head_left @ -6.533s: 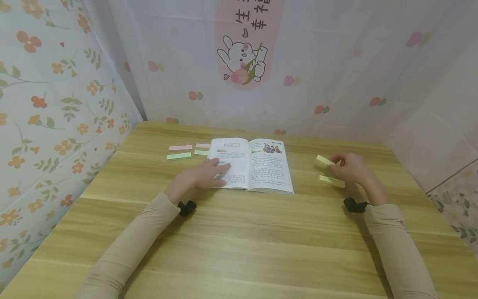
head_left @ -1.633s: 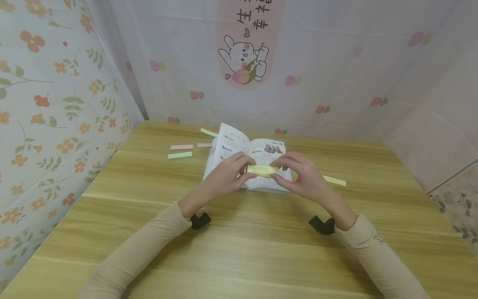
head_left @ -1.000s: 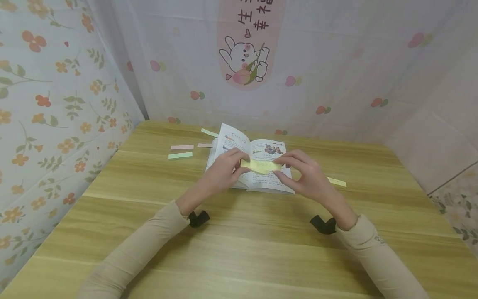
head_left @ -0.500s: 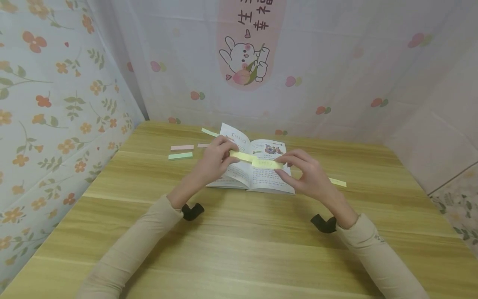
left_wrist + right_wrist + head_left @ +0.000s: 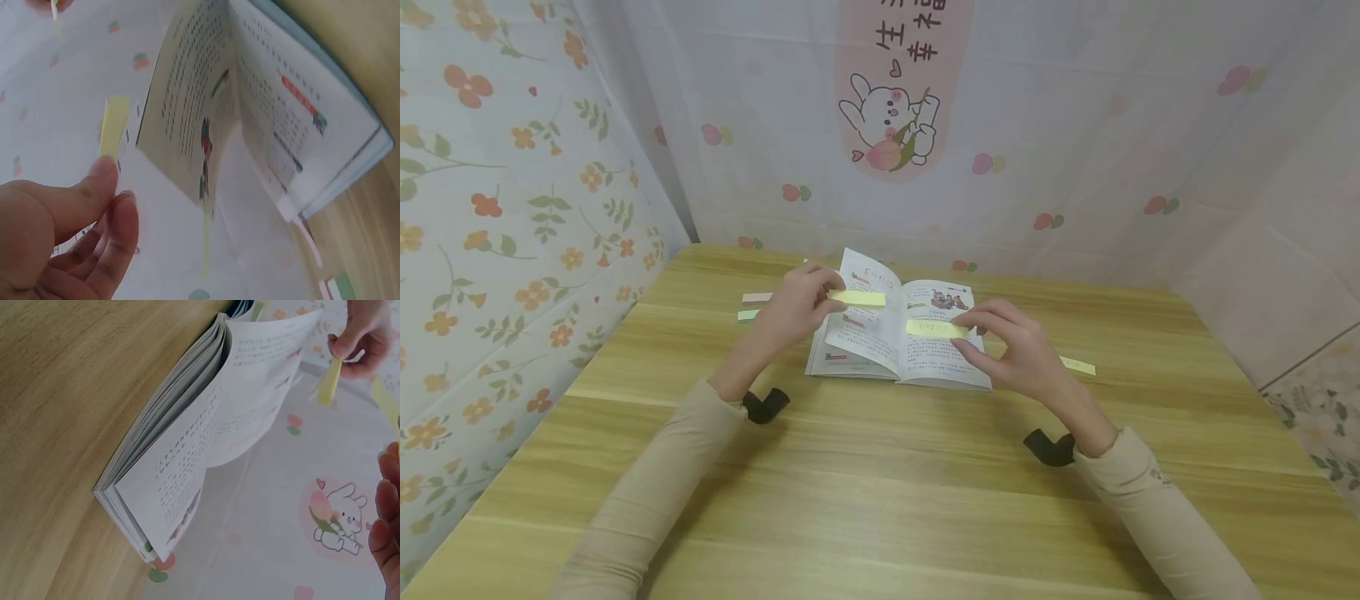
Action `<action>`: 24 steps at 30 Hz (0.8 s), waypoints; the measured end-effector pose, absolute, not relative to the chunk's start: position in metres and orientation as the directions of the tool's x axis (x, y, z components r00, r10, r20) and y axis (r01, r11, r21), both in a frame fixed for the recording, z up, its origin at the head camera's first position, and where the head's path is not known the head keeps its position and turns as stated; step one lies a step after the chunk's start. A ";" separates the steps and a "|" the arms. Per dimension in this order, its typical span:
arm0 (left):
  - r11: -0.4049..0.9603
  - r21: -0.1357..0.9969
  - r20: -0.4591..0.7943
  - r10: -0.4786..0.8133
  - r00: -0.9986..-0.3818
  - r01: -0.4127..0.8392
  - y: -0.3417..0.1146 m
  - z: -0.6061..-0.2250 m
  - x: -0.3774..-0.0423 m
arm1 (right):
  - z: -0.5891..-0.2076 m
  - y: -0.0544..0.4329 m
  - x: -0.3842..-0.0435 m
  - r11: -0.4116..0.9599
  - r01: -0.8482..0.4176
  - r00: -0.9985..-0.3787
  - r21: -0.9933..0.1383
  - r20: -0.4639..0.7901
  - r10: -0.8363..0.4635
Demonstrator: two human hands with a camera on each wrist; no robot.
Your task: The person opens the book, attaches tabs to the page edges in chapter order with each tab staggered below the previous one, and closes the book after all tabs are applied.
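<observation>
"Who's holding what?"

"Nearest us, the right hand [image 5: 1011,346] pinches a lettered yellow strip [image 5: 928,328] by one end, over the spread book [image 5: 925,363]. A third yellow strip [image 5: 1078,365] lies on the wooden surface [image 5: 880,483] just outside that hand's wrist, which partly hides it."

"And the other?"

"Slightly farther off, the left hand [image 5: 801,304] pinches a second yellow strip [image 5: 859,297] between thumb and fingers, in front of a raised page [image 5: 868,333]. There's a gap between the two held strips."

"Anything the head view misses?"

"Yes. The left wrist view shows a pale green tab [image 5: 205,247] and a pink tab [image 5: 310,242] poking out of the book; from the head, the left hand mostly covers them. The right wrist view shows the stacked page edges [image 5: 165,412]."

"How do the held strips look?"

"The right hand's is flat, with faint writing I can't read. The left hand's is narrow and pale, slanting down from the fingertips in the right wrist view. One sheet or several, I can't tell."

"And beyond?"

"A pink strip [image 5: 756,297] and a green strip [image 5: 747,316], just outside the left hand and partly covered; behind everything, a cloth [image 5: 760,108] printed with a rabbit [image 5: 880,112]."
</observation>
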State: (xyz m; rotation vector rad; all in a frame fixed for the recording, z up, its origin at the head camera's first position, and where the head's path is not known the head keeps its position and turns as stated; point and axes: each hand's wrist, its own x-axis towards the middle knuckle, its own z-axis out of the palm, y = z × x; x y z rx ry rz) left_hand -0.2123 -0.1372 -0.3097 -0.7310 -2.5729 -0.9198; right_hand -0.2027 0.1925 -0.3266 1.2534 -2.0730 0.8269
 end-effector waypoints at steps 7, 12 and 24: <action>0.702 0.494 0.338 0.388 -0.858 0.512 -0.157 -0.303 -0.217 | -0.327 0.194 -0.203 0.374 -0.900 -0.411 -0.226 0.727 -0.550; 0.694 0.485 0.318 0.427 -0.846 0.532 -0.172 -0.305 -0.223 | -0.328 0.193 -0.204 0.360 -0.909 -0.389 -0.212 0.742 -0.545; 0.718 0.507 0.182 0.452 -0.873 0.477 -0.203 -0.306 -0.230 | -0.329 0.195 -0.205 0.374 -0.901 -0.407 -0.221 0.728 -0.552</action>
